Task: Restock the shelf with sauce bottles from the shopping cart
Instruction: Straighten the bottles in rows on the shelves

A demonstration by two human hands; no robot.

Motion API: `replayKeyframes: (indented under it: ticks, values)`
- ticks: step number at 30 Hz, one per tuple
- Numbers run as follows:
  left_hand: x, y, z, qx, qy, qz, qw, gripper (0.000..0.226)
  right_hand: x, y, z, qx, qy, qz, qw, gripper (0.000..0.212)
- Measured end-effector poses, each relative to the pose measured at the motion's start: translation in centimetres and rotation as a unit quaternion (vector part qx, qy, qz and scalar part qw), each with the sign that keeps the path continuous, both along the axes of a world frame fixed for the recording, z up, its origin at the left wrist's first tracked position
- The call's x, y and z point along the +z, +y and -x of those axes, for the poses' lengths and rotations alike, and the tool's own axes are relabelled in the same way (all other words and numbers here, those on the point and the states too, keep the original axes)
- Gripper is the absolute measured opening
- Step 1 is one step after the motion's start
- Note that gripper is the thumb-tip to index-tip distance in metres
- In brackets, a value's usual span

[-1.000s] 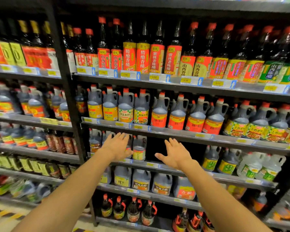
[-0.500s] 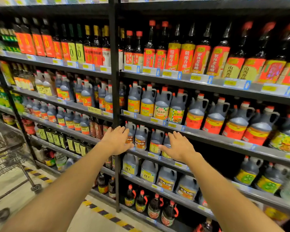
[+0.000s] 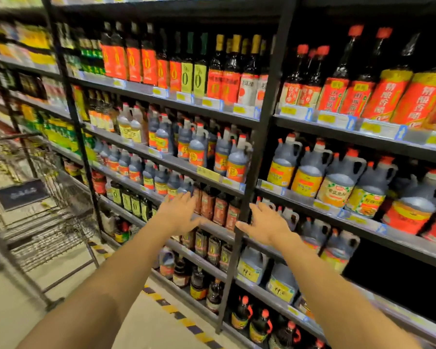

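Both my arms stretch out in front of a tall black shelf unit (image 3: 259,152) packed with sauce and vinegar bottles. My left hand (image 3: 180,214) hovers with fingers spread, holding nothing, in front of a row of small dark bottles (image 3: 220,210). My right hand (image 3: 264,224) is also spread and bare, beside the black upright post. Dark jugs with red caps (image 3: 310,170) fill the middle shelves. A wire shopping cart (image 3: 43,212) stands at the left; the view is blurred and I cannot see its load.
Tall bottles with red and orange labels (image 3: 388,94) line the upper shelf. Grey jugs (image 3: 252,267) and small red-capped bottles (image 3: 259,323) sit on the lower shelves. A yellow-black striped line (image 3: 176,313) runs along the floor at the shelf base.
The view has swung left along the aisle, bringing the shopping cart further into sight. Both hands stay spread and empty, now in front of the left shelf bay.
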State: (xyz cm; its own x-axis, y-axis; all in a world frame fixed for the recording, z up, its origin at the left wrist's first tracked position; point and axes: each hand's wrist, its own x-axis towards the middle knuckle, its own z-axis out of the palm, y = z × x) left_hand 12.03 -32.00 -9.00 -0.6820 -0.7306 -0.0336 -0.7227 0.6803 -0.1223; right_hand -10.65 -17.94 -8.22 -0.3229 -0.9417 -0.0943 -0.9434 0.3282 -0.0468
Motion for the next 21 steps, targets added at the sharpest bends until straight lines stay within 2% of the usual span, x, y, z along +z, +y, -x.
replayKeyframes:
  ticks: [5, 12, 18, 21]
  values:
    - [-0.8, -5.8, -2.5, 0.002, 0.012, -0.006, 1.0, 0.088, 0.0, -6.5, -2.8, 0.002, -0.024, 0.009, 1.0, 0.09]
    - [-0.8, -12.7, -0.7, -0.017, 0.012, -0.011, 1.0, 0.087, -0.3, -14.5, -2.5, -0.005, 0.036, 0.032, 0.999, 0.09]
    - [-0.8, -19.2, 4.8, -0.065, 0.031, -0.016, 0.997, 0.088, -1.1, -20.6, 0.3, -0.033, 0.045, 0.124, 0.991, 0.091]
    - [-0.8, -22.8, 7.8, -0.087, 0.055, -0.038, 0.994, 0.09, -0.7, -23.2, 1.9, -0.078, 0.032, 0.189, 0.978, 0.088]
